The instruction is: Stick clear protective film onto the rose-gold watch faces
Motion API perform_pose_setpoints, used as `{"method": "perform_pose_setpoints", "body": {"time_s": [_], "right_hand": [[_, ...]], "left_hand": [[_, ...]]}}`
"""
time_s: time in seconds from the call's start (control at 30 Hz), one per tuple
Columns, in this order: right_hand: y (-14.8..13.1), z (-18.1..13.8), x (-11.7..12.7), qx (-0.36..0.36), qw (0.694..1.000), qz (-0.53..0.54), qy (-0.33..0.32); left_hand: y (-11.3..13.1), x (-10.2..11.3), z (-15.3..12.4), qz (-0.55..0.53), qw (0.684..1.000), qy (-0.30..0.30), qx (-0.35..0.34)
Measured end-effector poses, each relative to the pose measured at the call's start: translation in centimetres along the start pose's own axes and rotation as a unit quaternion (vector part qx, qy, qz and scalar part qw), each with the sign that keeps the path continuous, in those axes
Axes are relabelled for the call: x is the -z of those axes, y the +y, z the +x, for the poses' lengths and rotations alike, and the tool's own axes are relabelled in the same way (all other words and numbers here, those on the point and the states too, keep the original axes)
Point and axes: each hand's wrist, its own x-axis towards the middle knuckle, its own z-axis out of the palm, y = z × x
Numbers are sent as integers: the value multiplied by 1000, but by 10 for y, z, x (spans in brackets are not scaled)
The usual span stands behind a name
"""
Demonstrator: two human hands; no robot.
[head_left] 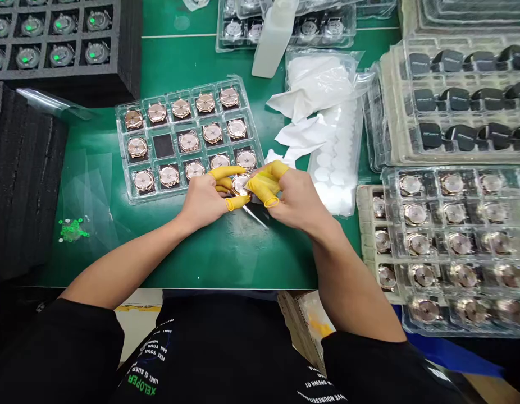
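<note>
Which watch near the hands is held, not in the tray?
The watch between the yellow-covered fingers of the left hand; the others sit in the clear tray.

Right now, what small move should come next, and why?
Probably steady the watch in the left hand before the right hand presses on it: left fingers hold it from two sides, and right fingers are close against its edge.

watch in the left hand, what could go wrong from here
The watch, held by the left hand, could slip and strike the tray beside it. The thin shiny tool close by might scratch it on contact. The loose green dots could scatter if the left forearm sweeps that way.
</note>
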Motion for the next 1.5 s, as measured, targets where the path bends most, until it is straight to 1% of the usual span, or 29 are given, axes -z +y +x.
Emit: {"method": "perform_pose_setpoints", "body": {"time_s": [0.13,0.23,0.3,0.4,0.47,0.63,0.83,0.9,0.97,1.03,1.1,1.17,1.2,1.23,1.27,1.33,1.37,1.4,1.43,1.5], "right_hand": [[1,-3,-8,42,998,-32,42],[2,-3,-11,71,994,-41,68],[4,-4,-14,74,992,-51,84],[10,-3,-19,58,991,-66,101],[14,-1,-20,60,990,-60,116],[15,2,-14,137,976,-17,166],[7,-4,-15,224,961,-71,143],[3,-5,-15,239,959,-76,134],[-2,-5,-13,229,964,-66,120],[-4,-4,-9,189,976,-34,99],[-1,-2,-1,122,990,40,53],[8,1,10,40,992,122,13],[14,1,15,0,990,141,10],[19,2,20,-33,990,133,20],[25,2,24,-57,993,99,42],[30,2,27,-78,993,-11,91],[30,2,25,-76,989,-58,109],[29,2,22,-68,987,-80,119],[25,3,17,-57,989,-74,116],[17,4,6,-37,997,7,69]], "left_hand": [[-1,0,0,-41,999,-7,8],[-2,0,-1,-52,999,-4,10],[-2,1,-1,-48,999,-1,8],[0,1,-1,-44,999,3,8],[1,1,0,-42,999,10,8],[4,0,1,-45,999,19,6],[-1,-1,2,-52,998,17,4],[-3,-1,2,-57,998,17,5],[-4,-1,2,-59,998,14,2],[-4,0,2,-54,999,7,-2],[-3,0,2,-40,999,1,-5],[-2,1,2,-25,1000,4,-7],[-1,1,2,-18,1000,8,-9],[-1,1,2,-14,1000,11,-10],[-1,1,2,-12,1000,11,-11],[-3,1,3,-11,1000,5,-15],[-4,1,3,-9,1000,1,-19],[-6,1,3,-5,1000,-2,-24],[-7,1,3,0,1000,-4,-31],[-9,1,3,8,999,-6,-44]]}}
